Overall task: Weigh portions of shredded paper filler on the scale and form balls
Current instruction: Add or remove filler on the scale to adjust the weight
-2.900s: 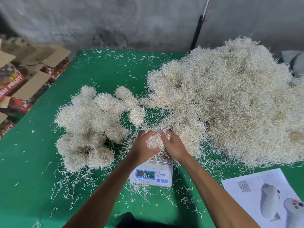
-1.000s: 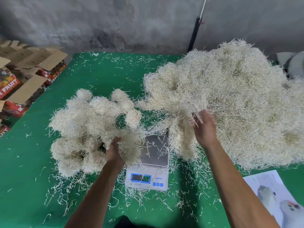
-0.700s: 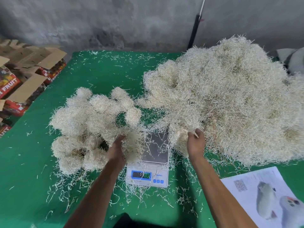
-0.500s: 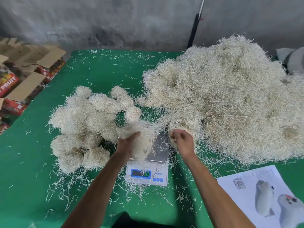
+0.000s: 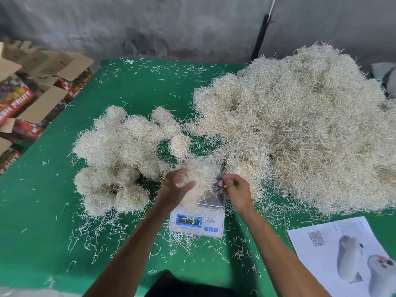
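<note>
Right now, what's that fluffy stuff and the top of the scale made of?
The fluffy pile looks like thin, matte, cream paper strips, crinkled and loose. The scale top looks like shiny grey metal, probably steel, since it reflects light; its body seems to be white plastic.

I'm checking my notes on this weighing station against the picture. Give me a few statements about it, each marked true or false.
1. The left hand holds a clump of shredded paper over the scale. True.
2. The formed balls lie right of the scale. False: they lie to its left; the loose pile is on the right.
3. The table cover is green. True.
4. The printed sheet lies under the scale. False: it lies apart, at the near right.
</note>
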{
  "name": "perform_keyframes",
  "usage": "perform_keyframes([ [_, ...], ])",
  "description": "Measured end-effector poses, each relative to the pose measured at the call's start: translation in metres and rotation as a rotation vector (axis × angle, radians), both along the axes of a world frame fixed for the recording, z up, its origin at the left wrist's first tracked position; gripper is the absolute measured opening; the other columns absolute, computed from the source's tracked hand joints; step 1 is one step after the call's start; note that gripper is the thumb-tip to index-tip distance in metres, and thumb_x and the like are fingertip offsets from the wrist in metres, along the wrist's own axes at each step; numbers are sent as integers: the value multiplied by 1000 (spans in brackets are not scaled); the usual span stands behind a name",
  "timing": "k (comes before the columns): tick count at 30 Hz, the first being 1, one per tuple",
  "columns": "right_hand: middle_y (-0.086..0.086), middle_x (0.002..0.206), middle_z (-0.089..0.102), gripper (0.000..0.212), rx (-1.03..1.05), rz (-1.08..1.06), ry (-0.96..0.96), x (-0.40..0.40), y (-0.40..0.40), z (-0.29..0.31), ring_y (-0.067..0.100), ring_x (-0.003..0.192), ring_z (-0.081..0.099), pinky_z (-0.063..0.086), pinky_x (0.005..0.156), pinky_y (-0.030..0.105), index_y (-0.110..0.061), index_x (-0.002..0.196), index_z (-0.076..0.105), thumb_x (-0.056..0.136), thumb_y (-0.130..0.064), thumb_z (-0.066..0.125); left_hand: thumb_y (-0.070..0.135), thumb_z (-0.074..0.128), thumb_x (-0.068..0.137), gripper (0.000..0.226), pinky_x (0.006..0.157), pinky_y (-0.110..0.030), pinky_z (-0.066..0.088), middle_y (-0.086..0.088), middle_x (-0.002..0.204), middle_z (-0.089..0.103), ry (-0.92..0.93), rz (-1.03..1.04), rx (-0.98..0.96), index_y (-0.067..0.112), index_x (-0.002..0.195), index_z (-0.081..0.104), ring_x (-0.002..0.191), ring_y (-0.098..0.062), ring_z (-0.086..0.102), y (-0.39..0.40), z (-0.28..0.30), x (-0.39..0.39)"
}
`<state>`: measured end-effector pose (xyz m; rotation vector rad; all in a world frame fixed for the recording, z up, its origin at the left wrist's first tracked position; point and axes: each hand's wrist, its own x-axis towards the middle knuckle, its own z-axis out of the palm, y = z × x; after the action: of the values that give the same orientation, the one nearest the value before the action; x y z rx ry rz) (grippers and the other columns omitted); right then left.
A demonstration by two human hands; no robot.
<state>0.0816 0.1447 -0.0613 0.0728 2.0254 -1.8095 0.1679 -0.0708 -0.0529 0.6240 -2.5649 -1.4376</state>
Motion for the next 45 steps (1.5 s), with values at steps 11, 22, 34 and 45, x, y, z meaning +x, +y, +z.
perform_keyframes([
  [11, 1, 89, 74, 16, 110, -57, 93, 2, 4, -5, 13, 73, 63, 57, 70, 34, -17, 111, 69, 107, -19, 54, 75, 75, 66, 86, 69, -15, 53, 14, 126, 49, -23, 36, 78, 45, 138, 40, 101, -5, 61, -5, 12, 8],
  [22, -10, 93, 71, 11, 115, -54, 181, 4, -1, -9, -12, 75, 65, 50, 62, 6, -24, 113, 62, 105, -30, 59, 84, 53, 79, 76, 68, -42, 62, 0, 113, 68, -25, 147, -38, 31, 133, 50, 74, -6, 71, -8, 11, 15],
  [34, -7, 111, 68, 9, 136, -22, 191, 5, -5, -6, 8, 103, 65, 52, 85, 21, -30, 112, 59, 105, -34, 59, 89, 47, 78, 80, 71, -38, 62, 3, 118, 65, -72, 161, -64, 32, 134, 47, 77, -5, 71, -5, 8, 18],
  [45, 2, 119, 61, 43, 150, -35, 202, -7, -19, 6, 3, 59, 59, 50, 52, 20, -15, 148, 43, 107, -22, 54, 89, 47, 77, 94, 87, -47, 58, -6, 133, 55, -166, 220, -15, 21, 141, 39, 107, -23, 63, 0, 10, 12],
])
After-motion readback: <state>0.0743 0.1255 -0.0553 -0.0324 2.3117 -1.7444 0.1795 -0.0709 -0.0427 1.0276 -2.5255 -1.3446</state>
